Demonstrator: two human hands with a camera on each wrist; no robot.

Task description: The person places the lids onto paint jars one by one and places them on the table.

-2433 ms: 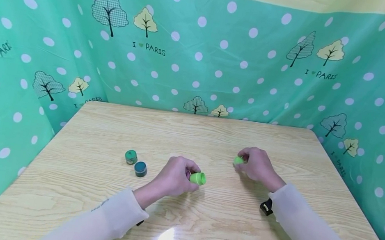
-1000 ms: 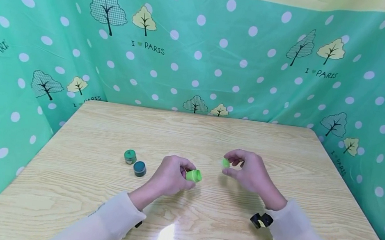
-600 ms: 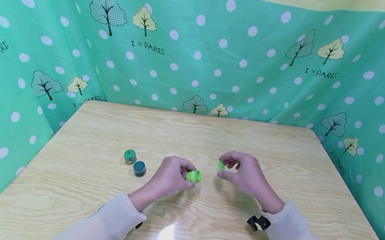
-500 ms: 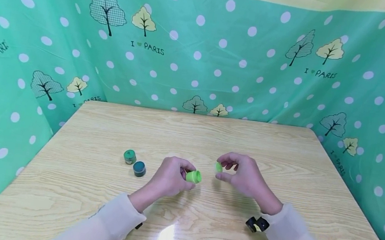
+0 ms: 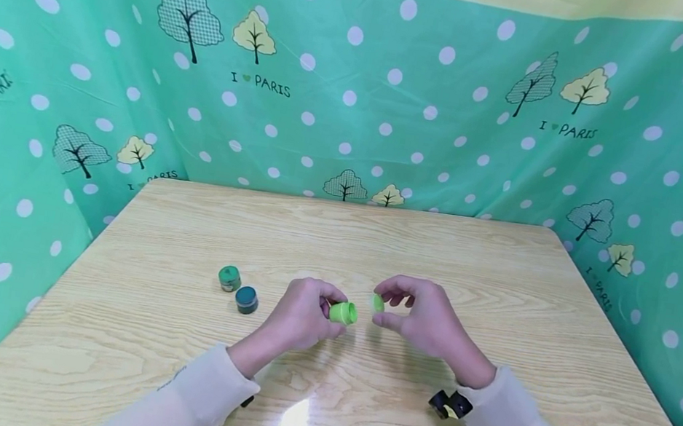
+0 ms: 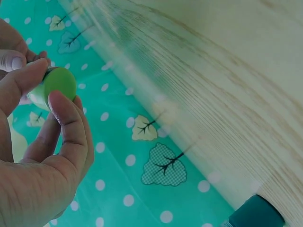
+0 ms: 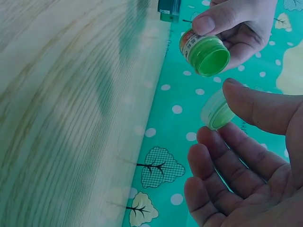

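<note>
Just left of the table's middle, my left hand (image 5: 300,313) grips a small light-green paint jar (image 5: 342,312) tilted on its side. Its uncovered mouth faces right, and green paint coats the inside in the right wrist view. Thumb and fingertips of my right hand (image 5: 423,319) pinch a round, translucent-rimmed lid (image 7: 218,111) by its edge. A narrow gap separates the lid from the jar's mouth, with the lid's inner side turned toward the camera on the right wrist. From the left wrist, the jar's round green base (image 6: 61,85) shows between the fingers.
Two capped paint jars stand left of my left hand: a green one (image 5: 229,278) and a dark blue one (image 5: 246,300). The wooden table (image 5: 337,242) ends at a green dotted curtain (image 5: 391,103) behind and at both sides. A black wrist device (image 5: 450,404) hangs under the right sleeve.
My right hand has come left and slightly nearer, carrying the lid toward the jar's mouth. The left hand with the jar shifted a little left at first, then held still.
</note>
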